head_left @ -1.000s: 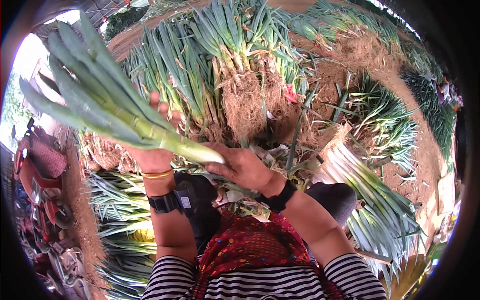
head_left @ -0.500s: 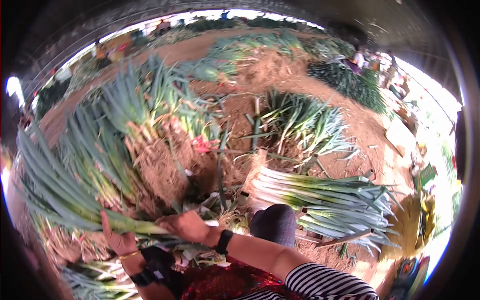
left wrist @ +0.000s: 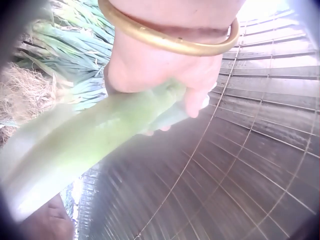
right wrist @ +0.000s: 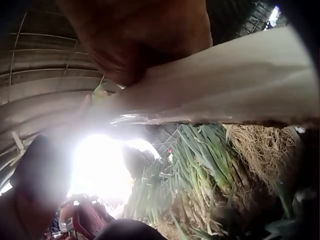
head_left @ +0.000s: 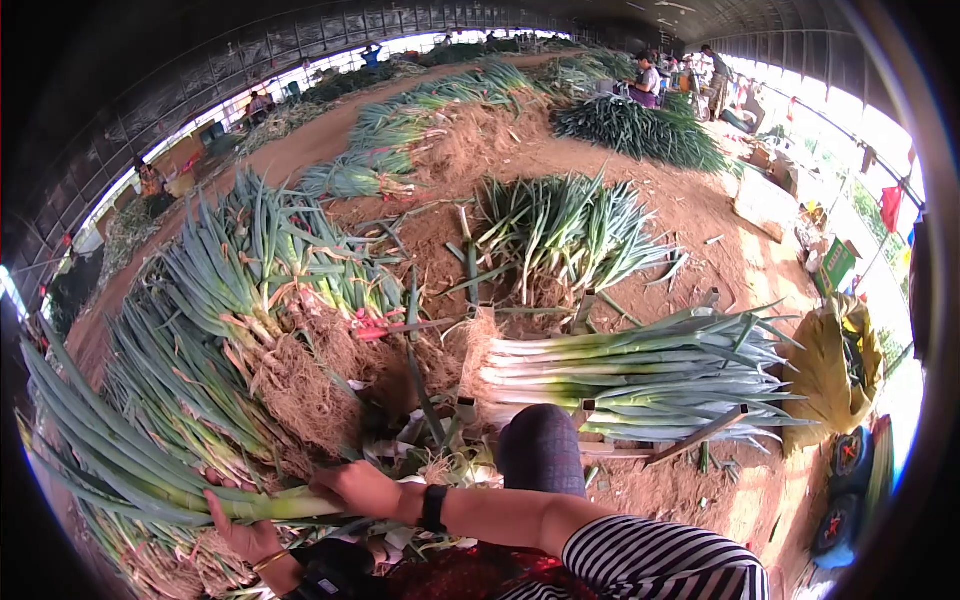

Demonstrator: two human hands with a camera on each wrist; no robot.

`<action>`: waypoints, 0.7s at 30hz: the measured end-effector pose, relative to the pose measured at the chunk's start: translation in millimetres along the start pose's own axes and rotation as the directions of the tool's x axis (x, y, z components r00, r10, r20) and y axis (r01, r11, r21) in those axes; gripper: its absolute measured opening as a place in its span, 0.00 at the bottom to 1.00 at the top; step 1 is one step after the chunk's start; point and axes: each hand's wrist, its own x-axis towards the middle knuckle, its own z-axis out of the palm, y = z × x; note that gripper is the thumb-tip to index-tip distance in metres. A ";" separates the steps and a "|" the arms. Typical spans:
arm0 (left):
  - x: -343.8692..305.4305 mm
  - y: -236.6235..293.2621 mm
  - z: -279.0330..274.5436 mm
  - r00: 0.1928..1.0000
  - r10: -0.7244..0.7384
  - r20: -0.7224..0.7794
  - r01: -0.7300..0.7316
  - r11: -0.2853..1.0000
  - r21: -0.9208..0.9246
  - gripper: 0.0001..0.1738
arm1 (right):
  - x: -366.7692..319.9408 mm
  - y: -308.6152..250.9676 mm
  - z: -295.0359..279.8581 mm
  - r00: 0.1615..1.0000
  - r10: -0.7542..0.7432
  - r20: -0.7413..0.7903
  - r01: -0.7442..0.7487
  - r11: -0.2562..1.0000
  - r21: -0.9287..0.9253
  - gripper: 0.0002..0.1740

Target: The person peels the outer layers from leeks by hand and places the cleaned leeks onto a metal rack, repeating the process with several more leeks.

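In the head view my left hand point(head_left: 245, 540) holds a large green onion point(head_left: 190, 495) around its green upper stalk, thumb pointing up along it. Its long leaves fan toward the far left edge. My right hand point(head_left: 365, 490) grips the pale lower end, hiding the tip there. The left wrist view shows the left fingers wrapped under the green stalk point(left wrist: 95, 132), below a gold bangle point(left wrist: 175, 42). In the right wrist view the thick white shank point(right wrist: 215, 87) runs past the right hand point(right wrist: 145, 35), its underside ragged.
Untrimmed green onions with brown roots point(head_left: 310, 385) stand at left, close by the hands. A neat bundle of white-stemmed ones point(head_left: 630, 370) lies right of my knee point(head_left: 540, 450) on a low wooden rack point(head_left: 695, 435). More heaps point(head_left: 570, 230) lie on the dirt floor. Other people point(head_left: 645, 80) are far off.
The head view has swung up and to the right, placing both hands lower left in it. The green onion, raised a second ago, now lies lower and flatter, with both hands still holding it.
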 end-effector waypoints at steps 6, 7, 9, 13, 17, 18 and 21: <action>-5.8 3.1 -0.3 0.978 -0.023 0.207 0.031 0.999 -0.036 0.26 | -3.0 42.7 17.7 0.948 0.317 -0.036 -0.309 0.941 0.141 0.09; -6.3 2.8 0.3 0.980 -0.008 0.201 0.013 1.000 -0.023 0.27 | -5.7 48.6 18.1 0.901 0.397 -0.176 -0.367 0.912 0.183 0.09; -6.0 2.7 -1.7 0.982 0.017 0.186 -0.017 1.000 -0.004 0.27 | -8.5 66.5 21.9 0.742 0.570 -0.353 -0.473 0.818 0.326 0.11; -20.8 5.7 -4.6 0.986 -0.022 0.163 0.039 0.994 -0.099 0.28 | -12.3 122.7 41.9 0.477 0.769 -0.425 -0.497 0.635 0.591 0.11; -21.4 8.2 -15.5 0.950 0.051 0.307 -0.033 0.997 -0.064 0.36 | -16.9 111.6 8.9 0.279 0.943 -0.185 -0.339 0.276 0.899 0.14; -25.9 5.2 -14.3 0.960 0.084 0.266 -0.071 0.996 -0.058 0.37 | -17.7 108.1 -3.7 0.205 0.979 0.008 -0.445 0.086 0.892 0.14; -27.7 9.6 -7.4 0.944 0.091 0.318 -0.090 0.996 -0.019 0.35 | -20.7 115.8 2.0 0.421 0.868 0.264 -0.248 -0.170 0.954 0.13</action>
